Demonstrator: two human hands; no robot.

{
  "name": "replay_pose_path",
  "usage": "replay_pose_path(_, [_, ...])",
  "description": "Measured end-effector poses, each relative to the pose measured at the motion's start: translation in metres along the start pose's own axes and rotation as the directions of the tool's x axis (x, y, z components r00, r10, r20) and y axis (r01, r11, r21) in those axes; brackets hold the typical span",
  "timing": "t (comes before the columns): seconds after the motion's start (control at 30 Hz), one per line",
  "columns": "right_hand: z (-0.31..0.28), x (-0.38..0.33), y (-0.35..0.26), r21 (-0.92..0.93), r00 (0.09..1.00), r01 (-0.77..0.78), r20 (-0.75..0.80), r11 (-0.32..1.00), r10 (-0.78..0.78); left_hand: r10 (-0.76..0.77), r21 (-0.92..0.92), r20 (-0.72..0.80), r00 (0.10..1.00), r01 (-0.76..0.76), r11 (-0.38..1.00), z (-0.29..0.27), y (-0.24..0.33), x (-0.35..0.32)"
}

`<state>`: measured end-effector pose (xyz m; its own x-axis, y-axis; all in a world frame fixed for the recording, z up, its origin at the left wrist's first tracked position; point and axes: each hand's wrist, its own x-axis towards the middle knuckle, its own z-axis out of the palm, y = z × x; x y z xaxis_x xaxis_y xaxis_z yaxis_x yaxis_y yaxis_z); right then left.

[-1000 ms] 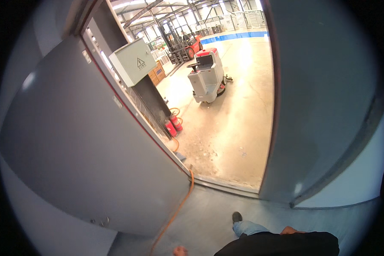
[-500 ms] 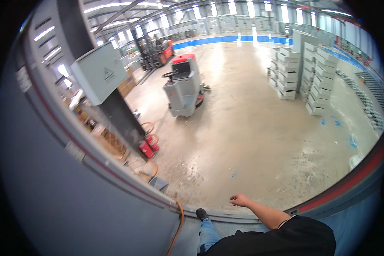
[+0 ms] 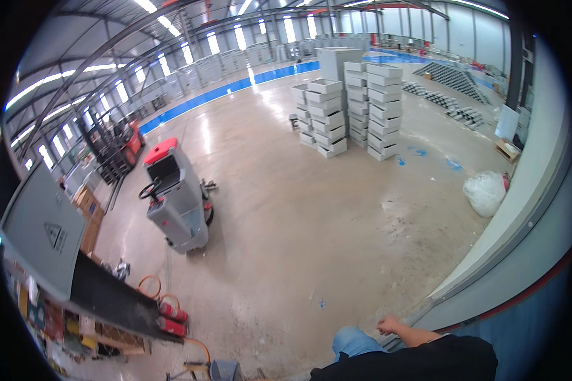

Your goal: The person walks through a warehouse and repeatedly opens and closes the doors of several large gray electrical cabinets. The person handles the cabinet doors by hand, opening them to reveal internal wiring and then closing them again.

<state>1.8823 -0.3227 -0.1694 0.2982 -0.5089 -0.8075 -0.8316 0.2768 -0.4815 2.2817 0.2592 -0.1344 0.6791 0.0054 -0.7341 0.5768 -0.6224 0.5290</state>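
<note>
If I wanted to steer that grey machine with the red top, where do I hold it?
Probably by the black steering wheel on the floor scrubber. Come from its left side in the picture: the round rim faces outward there and nothing blocks it.

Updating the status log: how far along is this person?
Done: little that shows; the person stands on the hall floor beside the grey wall panel. In hand: nothing visible in the right hand; the left hand is out of view. Left: the floor scrubber and stacked grey crates stand far off, untouched.
</note>
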Motion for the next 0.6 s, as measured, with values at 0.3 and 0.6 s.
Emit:
replay_pose_path(0.3, [0.009,0.101,-0.012,-0.307,0.953,0.212,0.277,0.928,-0.126,0.138,-0.066,0.089,0.987,-0.132,0.989,0.125,0.218,0.175])
replay_pose_path(0.6, [-0.150,0.472,-0.290,-0.657,0.997,0.055,-0.004,0.752,-0.076,0.035,0.074,0.274,0.961,-0.057,0.996,0.349,0.443,0.296])
